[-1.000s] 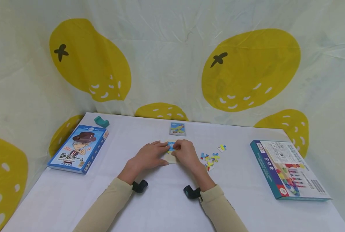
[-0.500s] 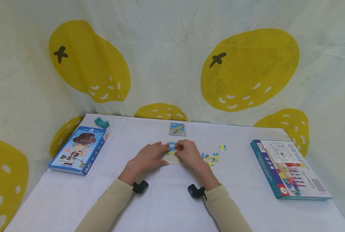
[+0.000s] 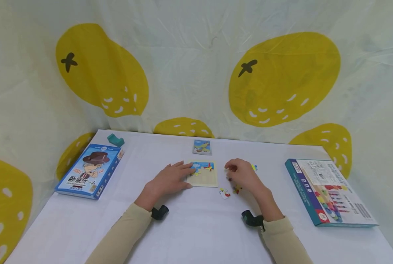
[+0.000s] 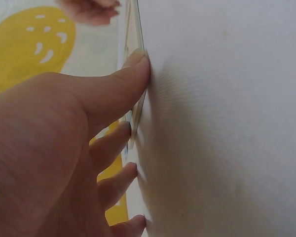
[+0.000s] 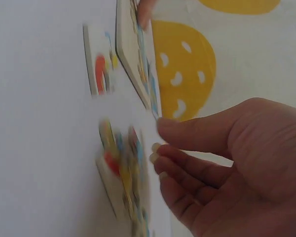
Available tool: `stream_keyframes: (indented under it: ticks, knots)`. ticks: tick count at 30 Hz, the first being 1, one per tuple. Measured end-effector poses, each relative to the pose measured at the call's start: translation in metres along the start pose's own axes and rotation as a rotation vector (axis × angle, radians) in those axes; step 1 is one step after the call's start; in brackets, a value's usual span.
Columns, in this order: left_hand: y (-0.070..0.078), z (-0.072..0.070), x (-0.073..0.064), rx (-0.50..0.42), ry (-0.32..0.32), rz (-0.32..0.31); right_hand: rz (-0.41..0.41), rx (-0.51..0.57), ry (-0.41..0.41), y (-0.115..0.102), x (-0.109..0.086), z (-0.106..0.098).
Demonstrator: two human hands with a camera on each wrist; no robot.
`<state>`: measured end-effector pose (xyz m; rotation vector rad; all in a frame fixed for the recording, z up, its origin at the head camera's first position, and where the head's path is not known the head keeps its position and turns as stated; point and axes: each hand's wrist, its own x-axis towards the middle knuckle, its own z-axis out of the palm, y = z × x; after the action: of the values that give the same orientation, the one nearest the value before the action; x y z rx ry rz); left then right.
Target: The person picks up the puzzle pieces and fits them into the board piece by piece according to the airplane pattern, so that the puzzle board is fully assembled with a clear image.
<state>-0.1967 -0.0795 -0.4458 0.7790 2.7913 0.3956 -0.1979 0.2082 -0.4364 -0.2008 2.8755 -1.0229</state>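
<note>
A small wooden jigsaw board (image 3: 204, 181) lies on the white table, with blue, yellow and red pieces fitted along its far part. My left hand (image 3: 172, 178) rests at its left side, fingers spread over that edge and thumb (image 4: 130, 74) at the near corner. Over the loose jigsaw pieces (image 5: 126, 173) right of the board hovers my right hand (image 3: 244, 174). Its fingers are loosely bent, and nothing shows between thumb and fingertips in the right wrist view. One white, red and yellow piece (image 3: 224, 193) lies apart, close to the board's near right corner.
Behind the board lies a small picture card (image 3: 202, 147) with a yellow plane. A blue game box (image 3: 90, 170) and a teal curved block (image 3: 116, 139) are at left. A flat boxed set (image 3: 330, 193) lies at right. A fruit-patterned cloth (image 3: 190, 80) hangs behind.
My right hand has left the board and moved right, over the loose pieces. A red piece now shows at the board's far right part. My left hand stays in place.
</note>
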Motion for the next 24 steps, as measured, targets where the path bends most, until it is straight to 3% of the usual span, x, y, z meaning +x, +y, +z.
stream_keyframes:
  ticks: [9,14,18,24]
  knots:
    - [0.000,-0.002,-0.002,-0.061,0.003,0.053,0.077,-0.112,-0.074,0.023,-0.016,-0.031]
    - [0.003,-0.003,-0.003,-0.079,-0.011,0.080,0.107,-0.125,-0.103,0.027,-0.019,-0.032]
    - [0.002,-0.002,-0.002,-0.063,-0.018,0.077,0.133,-0.118,-0.079,0.028,-0.020,-0.030]
    - [0.000,0.000,-0.003,-0.017,-0.007,0.131,0.213,-0.117,-0.048,0.027,-0.021,-0.029]
